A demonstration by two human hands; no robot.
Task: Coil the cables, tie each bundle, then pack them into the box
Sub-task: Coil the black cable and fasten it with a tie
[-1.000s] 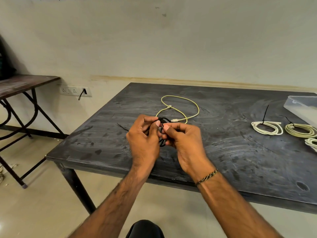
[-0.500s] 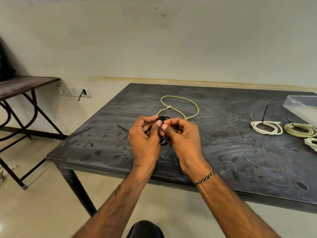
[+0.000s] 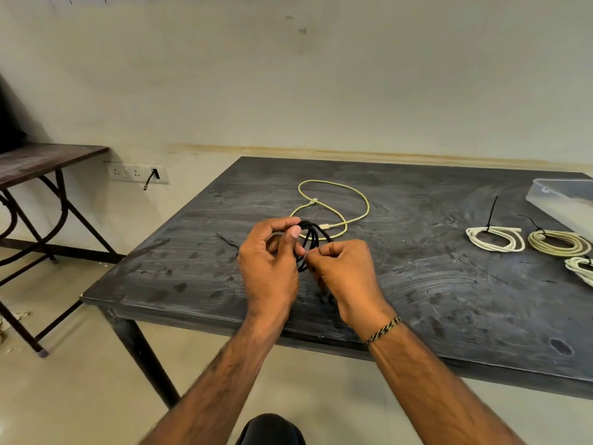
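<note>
Dark table [image 3: 417, 300], both hands gripping black cable coil [image 3: 309, 242], loose yellow cable [image 3: 337, 200] behind, tied bundles right.

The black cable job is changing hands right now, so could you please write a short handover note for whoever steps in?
Left hand: holds the coiled black cable above the table.
Right hand: pinched shut at the coil's near side; whether it holds a tie cannot be told.
Done: three pale bundles at the right, the white bundle and tan bundle with black ties, the third bundle cut off by the picture's edge.
Left: tie the black coil; coil and tie the loose yellow cable; pack all bundles into the clear box at the far right.
</note>
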